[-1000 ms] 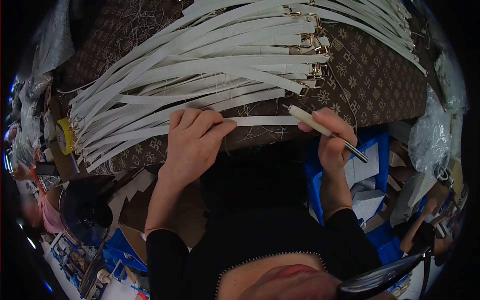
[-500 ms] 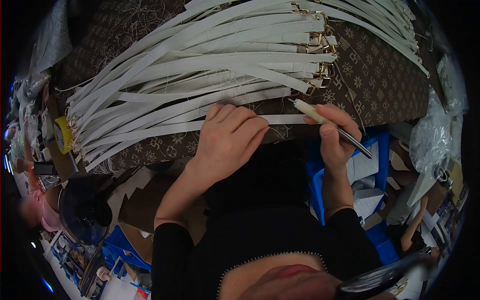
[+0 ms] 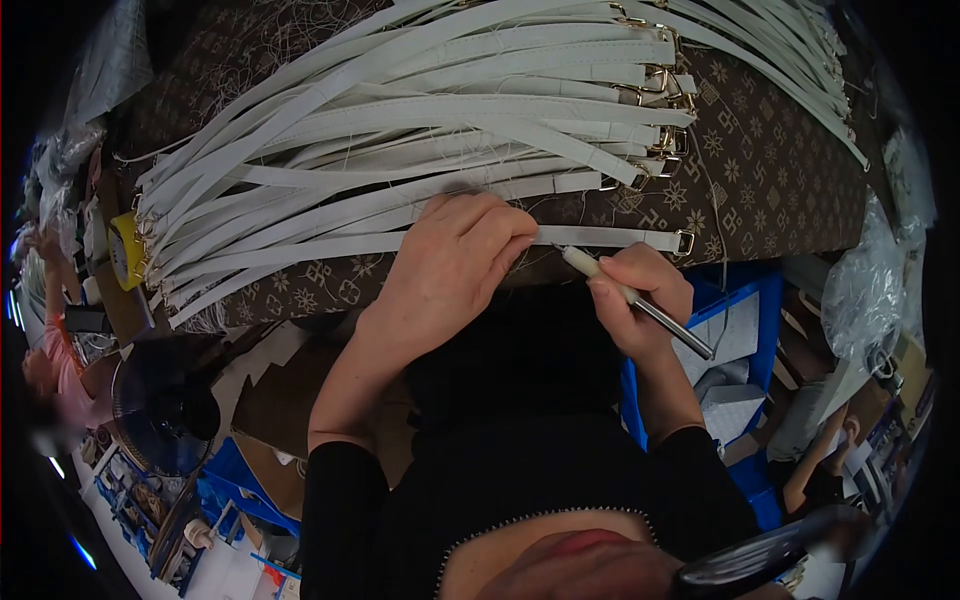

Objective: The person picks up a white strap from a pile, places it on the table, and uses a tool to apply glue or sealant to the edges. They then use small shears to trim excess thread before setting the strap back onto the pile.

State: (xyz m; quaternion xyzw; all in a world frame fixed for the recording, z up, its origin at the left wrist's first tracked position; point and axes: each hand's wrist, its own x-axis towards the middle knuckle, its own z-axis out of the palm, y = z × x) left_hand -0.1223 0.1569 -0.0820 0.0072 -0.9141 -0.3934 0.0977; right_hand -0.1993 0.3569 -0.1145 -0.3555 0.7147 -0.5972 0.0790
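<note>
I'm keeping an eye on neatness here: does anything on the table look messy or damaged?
Yes, messy: loose threads lie tangled on the patterned cloth beyond the straps, and more cross some straps, standing out against their smooth pale faces. No damage is clear.

One left hand (image 3: 440,265), one right hand (image 3: 650,290), one pen-shaped tool (image 3: 676,330), one fan (image 3: 165,412), one worktop (image 3: 785,185); many straps (image 3: 400,115), too overlapped to count.
</note>
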